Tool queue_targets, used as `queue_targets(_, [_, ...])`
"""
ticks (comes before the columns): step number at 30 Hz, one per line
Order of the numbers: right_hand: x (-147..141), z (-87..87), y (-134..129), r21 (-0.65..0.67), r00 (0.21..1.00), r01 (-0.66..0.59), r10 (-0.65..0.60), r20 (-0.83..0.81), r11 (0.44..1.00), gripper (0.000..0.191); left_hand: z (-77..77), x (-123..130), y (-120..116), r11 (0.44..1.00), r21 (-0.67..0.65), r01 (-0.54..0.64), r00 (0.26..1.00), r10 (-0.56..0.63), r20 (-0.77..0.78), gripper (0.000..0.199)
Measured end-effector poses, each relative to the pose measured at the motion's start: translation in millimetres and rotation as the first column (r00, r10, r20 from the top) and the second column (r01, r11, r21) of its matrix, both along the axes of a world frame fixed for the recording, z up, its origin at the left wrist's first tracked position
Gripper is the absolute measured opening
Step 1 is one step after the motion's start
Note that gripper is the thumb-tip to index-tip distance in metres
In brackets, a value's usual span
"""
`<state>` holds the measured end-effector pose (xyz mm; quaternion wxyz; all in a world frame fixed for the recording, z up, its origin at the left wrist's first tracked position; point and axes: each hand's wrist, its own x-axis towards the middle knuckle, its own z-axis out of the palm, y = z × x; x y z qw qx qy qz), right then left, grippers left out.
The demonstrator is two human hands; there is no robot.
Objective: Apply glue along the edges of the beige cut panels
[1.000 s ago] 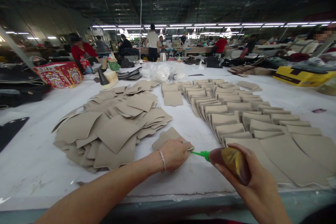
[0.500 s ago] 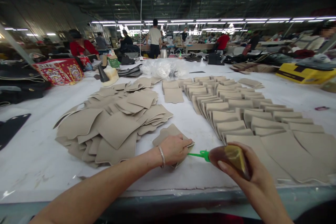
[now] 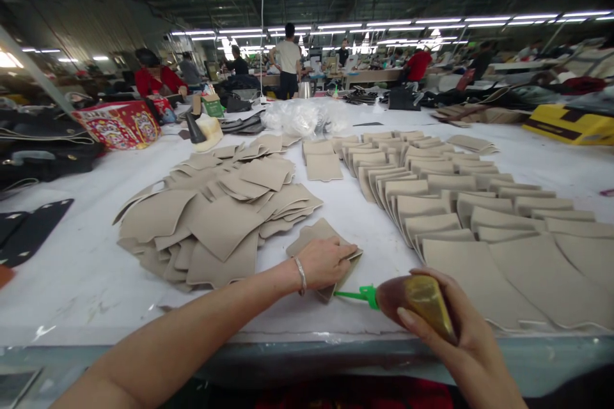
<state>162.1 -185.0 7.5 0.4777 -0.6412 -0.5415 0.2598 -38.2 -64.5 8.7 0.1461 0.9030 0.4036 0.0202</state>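
My right hand (image 3: 460,319) is wrapped round a glue bottle (image 3: 417,303) with yellowish-brown contents. Its thin green nozzle (image 3: 352,295) points left, its tip at the near corner of a beige leather piece (image 3: 314,230). Over that piece lies my left hand (image 3: 329,262), a silver bracelet at the wrist, its fingers gripping the right-hand edge; the thumb is hidden. Left of it is a loose heap of similar beige pieces (image 3: 225,223). On the right, more beige pieces (image 3: 426,208) stand overlapped in rows, partly curled up.
Clear plastic bags (image 3: 304,116) lie at the table's far side. A red patterned box (image 3: 119,124) and a black cone beside a cream block (image 3: 207,134) stand back left. A yellow case (image 3: 570,124) sits back right. Several people work in the background.
The nozzle tip has moved left and toward me, from the piece's right corner along its edge to the near corner. My left hand keeps its hold on the piece. The view has shifted slightly.
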Motion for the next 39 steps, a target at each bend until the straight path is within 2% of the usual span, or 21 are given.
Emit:
queue_targets(2, [-2.2, -0.1, -2.9, -0.001, 1.0, -0.022, 0.022, -0.008, 1.0, 0.048, 0.0, -0.2, 0.1, 1.0, 0.008, 0.001, 1.0, -0.001, -0.001, 0.047])
queue_targets(6, [-1.1, -1.5, -4.5, 0.01, 0.997, 0.054, -0.054, 0.046, 0.998, 0.053, 0.1, -1.0, -0.6, 1.0, 0.021, 0.005, 1.0, -0.005, -0.004, 0.044])
queue_targets(11, [1.2, -5.4, -3.7, 0.017, 0.999, -0.031, 0.03, 0.032, 0.999, 0.047, -0.5, -1.8, -1.1, 1.0, 0.029, 0.007, 1.0, -0.007, -0.01, 0.044])
queue_targets(15, [1.9, -8.2, -4.8, 0.012, 0.996, 0.074, -0.075, 0.046, 0.997, 0.053, -0.5, -1.6, -1.8, 1.0, 0.029, 0.008, 1.0, -0.007, -0.01, 0.043])
queue_targets(20, [-0.3, -10.8, -9.7, 0.015, 1.0, -0.013, 0.013, -0.006, 1.0, 0.048, 1.7, -1.2, -2.6, 1.0, 0.02, -0.005, 1.0, 0.006, -0.029, 0.044])
queue_targets(23, [9.7, -12.0, -1.8, 0.024, 0.998, 0.045, -0.046, 0.033, 0.999, 0.052, 2.4, -1.4, -2.4, 1.0, 0.014, -0.007, 1.0, 0.007, -0.026, 0.043])
queue_targets(28, [27.8, -15.7, 13.9, 0.152, 0.97, 0.144, -0.17, 0.174, 0.978, 0.061, -0.8, -1.1, 0.1, 1.0, 0.014, 0.026, 1.0, -0.026, 0.008, 0.041])
queue_targets(34, [18.7, -14.1, 4.1, 0.028, 0.998, 0.014, -0.015, 0.056, 1.0, 0.049, -1.0, 0.1, 1.1, 1.0, 0.013, 0.019, 1.0, -0.019, 0.005, 0.042])
queue_targets(39, [26.3, -12.2, 11.3, 0.062, 0.992, 0.088, -0.093, 0.081, 0.994, 0.056, 0.1, 0.2, -0.4, 1.0, 0.01, 0.022, 1.0, -0.022, 0.014, 0.042])
